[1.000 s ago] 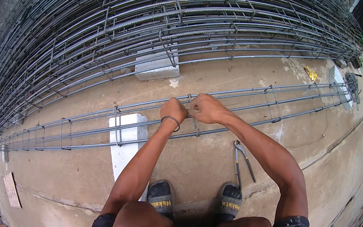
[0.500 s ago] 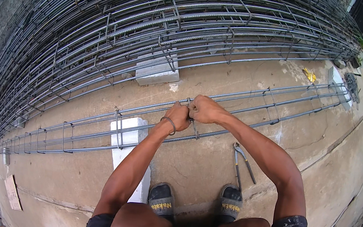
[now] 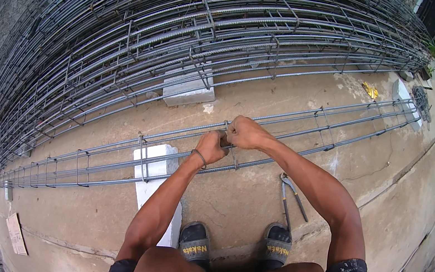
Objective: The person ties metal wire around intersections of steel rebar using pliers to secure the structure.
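Note:
A long, narrow rebar cage (image 3: 330, 148) runs from lower left to upper right in front of me. Both hands meet at one of its square stirrups (image 3: 235, 160), near the cage's middle. My left hand (image 3: 212, 145) is closed, thumb and fingers pinched at the bars, a dark band round its wrist. Right beside it, my right hand (image 3: 246, 133) is curled closed by the upper bar. Whatever the fingers grip is too small and hidden to make out. Pincers (image 3: 285, 179) with long handles lie on the ground below my right forearm.
White blocks prop the cage, one (image 3: 160, 156) left of my hands and another (image 3: 407, 103) at the far right. Beyond lies a large stack of rebar cages (image 3: 149, 30) on a pale block (image 3: 187, 95). A yellow wrapper (image 3: 370, 90) and a wire bundle (image 3: 422, 103) lie far right.
My left hand has shifted slightly down and left, toward me. The right hand stays by the upper bar, still closed. The pincers lie where they were.

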Demonstrator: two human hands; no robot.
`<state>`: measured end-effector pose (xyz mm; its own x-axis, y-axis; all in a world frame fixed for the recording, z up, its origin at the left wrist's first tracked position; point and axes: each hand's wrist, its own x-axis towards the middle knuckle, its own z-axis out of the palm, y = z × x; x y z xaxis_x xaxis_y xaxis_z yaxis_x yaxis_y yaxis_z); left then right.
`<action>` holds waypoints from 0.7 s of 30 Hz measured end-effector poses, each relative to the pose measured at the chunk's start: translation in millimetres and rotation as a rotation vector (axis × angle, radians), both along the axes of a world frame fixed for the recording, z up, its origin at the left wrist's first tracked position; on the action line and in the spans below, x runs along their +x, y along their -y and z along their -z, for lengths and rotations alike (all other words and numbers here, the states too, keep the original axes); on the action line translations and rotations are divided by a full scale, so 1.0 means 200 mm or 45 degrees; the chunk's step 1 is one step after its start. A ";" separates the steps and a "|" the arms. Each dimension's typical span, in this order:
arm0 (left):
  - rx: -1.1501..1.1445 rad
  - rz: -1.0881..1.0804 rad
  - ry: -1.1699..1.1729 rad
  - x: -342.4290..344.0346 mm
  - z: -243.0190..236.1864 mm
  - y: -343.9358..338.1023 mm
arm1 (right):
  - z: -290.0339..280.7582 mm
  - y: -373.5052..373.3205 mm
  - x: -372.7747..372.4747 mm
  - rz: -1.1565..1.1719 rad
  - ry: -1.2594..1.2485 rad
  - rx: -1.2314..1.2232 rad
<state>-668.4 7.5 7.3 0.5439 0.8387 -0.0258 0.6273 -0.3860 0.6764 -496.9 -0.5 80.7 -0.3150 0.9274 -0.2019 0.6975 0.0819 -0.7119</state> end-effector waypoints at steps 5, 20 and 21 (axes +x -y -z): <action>-1.080 -0.099 0.461 -0.07 0.03 -0.11 | 0.01 -0.02 -0.01 -0.039 0.043 0.011; 0.735 0.251 0.152 -0.06 0.02 0.14 | 0.04 -0.02 0.06 0.068 -0.171 -0.118; 0.748 0.280 0.152 -0.07 0.02 0.14 | 0.03 -0.04 0.06 0.080 -0.162 -0.128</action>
